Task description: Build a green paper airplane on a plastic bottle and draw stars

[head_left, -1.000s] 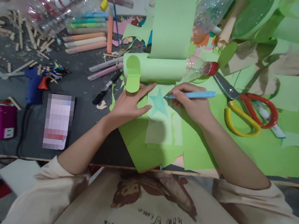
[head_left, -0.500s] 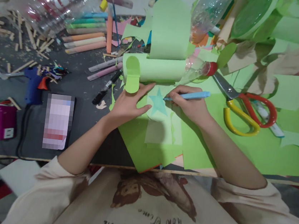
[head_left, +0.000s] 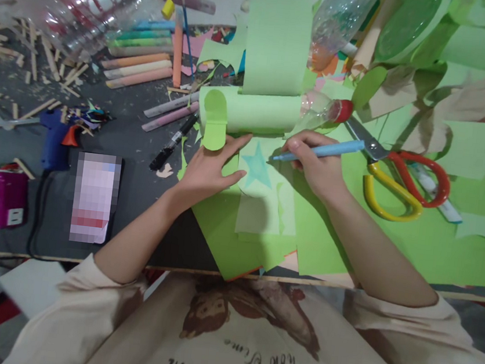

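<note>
The left hand (head_left: 208, 171), fingers spread, rests at the edge of the star-marked paper (head_left: 258, 168), apparently steadying it between both hands; the right hand (head_left: 316, 166) pinches a blue marker (head_left: 334, 149) near its tip, presumably for control.

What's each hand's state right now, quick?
Left hand: open, fingers spread beside the star, gripping nothing visible.
Right hand: closed, holding the blue pen, its tip near the star.

Soft light, rounded shadow on pale paper (head_left: 258, 214), stretched, hazy edges
</note>
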Tool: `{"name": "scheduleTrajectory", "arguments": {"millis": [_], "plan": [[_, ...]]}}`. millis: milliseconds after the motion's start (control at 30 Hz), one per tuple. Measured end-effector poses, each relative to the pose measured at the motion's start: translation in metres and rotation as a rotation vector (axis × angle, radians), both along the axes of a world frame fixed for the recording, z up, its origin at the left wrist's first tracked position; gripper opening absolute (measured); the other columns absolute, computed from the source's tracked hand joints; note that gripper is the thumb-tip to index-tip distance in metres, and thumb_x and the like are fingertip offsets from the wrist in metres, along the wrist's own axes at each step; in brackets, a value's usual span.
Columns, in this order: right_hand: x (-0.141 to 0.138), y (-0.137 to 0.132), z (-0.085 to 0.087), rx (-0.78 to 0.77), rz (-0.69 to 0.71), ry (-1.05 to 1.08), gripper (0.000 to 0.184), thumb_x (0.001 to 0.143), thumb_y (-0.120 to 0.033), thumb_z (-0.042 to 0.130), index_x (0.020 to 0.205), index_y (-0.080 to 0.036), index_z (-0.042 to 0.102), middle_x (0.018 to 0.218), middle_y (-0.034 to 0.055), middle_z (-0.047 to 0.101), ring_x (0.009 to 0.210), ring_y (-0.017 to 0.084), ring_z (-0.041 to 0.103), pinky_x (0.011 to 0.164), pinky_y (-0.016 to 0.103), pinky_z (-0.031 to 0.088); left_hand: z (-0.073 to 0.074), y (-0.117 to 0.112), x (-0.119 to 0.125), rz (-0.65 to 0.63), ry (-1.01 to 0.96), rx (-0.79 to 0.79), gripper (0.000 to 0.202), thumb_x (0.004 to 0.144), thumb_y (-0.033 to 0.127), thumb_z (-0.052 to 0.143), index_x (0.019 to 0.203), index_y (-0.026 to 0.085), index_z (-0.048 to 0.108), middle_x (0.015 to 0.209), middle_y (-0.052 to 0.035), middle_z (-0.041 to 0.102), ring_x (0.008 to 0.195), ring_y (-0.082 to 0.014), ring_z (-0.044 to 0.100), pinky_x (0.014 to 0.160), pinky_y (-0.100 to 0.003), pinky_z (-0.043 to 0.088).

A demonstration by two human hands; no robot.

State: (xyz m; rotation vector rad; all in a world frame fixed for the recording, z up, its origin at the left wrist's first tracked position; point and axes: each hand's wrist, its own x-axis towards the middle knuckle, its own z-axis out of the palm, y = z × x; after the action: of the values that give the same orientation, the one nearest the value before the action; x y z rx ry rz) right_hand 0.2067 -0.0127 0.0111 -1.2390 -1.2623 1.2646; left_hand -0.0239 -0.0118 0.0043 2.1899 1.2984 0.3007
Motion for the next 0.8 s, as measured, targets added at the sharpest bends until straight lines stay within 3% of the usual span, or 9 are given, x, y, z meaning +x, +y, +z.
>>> {"name": "scheduleTrajectory", "arguments": {"millis": [133, 267, 800], "plan": [[0.0019, -0.0015, 0.0009, 0.018, 0.065, -0.012, 0.014, 0.077, -0.037, 0.079, 0.076, -0.025, 0.072, 0.068, -0.0013, 0.065, 0.061, 0.013, 0.059, 0.059, 0.029, 0.049, 0.0002, -0.0002, -0.0002, -0.012, -0.002, 0.002, 0.070, 0.095, 0.067, 0.043, 0.153, 0.027, 0.042, 0.140, -0.0116, 0.057, 0.126, -0.0326, 0.057, 0.099, -0.036, 0.050], [0.0029, -0.0020, -0.0026, 0.021, 0.094, -0.051, 0.019, 0.080, -0.041, 0.077, 0.087, -0.024, 0.075, 0.084, 0.0024, 0.073, 0.077, 0.017, 0.068, 0.072, 0.033, 0.056, 0.0004, -0.0004, 0.0001, -0.016, 0.008, 0.007, 0.072, 0.095, 0.069, 0.041, 0.153, 0.025, 0.041, 0.141, -0.0130, 0.056, 0.127, -0.0336, 0.057, 0.100, -0.037, 0.050], [0.0032, -0.0029, -0.0064, 0.057, 0.085, -0.138, 0.024, 0.081, -0.045, 0.075, 0.091, -0.023, 0.077, 0.092, 0.0041, 0.078, 0.082, 0.020, 0.071, 0.074, 0.035, 0.058, -0.0005, 0.0001, -0.0006, -0.020, 0.008, 0.023, 0.068, 0.096, 0.064, 0.044, 0.152, 0.026, 0.041, 0.139, -0.0118, 0.057, 0.125, -0.0313, 0.058, 0.100, -0.036, 0.050]]}}
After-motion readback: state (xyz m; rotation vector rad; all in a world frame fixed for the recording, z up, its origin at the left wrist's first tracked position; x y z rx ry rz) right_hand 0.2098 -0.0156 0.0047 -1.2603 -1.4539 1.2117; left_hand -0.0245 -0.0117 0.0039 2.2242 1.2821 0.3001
